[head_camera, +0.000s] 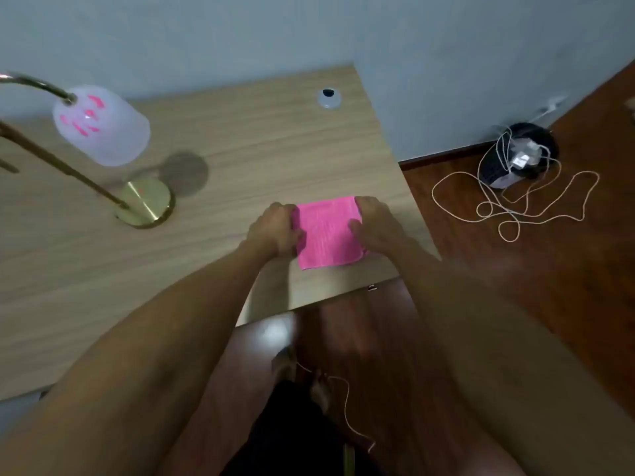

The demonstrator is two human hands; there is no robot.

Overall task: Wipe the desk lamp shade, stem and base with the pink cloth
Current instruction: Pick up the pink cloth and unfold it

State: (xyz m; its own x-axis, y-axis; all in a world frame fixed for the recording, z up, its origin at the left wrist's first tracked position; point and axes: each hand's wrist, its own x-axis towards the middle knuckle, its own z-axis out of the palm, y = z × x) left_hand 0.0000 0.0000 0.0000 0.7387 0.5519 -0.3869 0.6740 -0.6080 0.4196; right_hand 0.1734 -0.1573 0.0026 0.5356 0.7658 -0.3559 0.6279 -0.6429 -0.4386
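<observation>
A: Why are both hands sitting on the pink cloth (326, 231)?

B: The left hand (276, 228) and right hand (376, 225) are pinching its side edges with curled fingers, probably readying it as a flat folded pad. It is lying right of centre, near the desk (240, 139) edge.

A: And the lamp?

B: Upper left: white shade (103, 127), brass stem (62, 166), round base (147, 202), all well apart from the cloth.
</observation>
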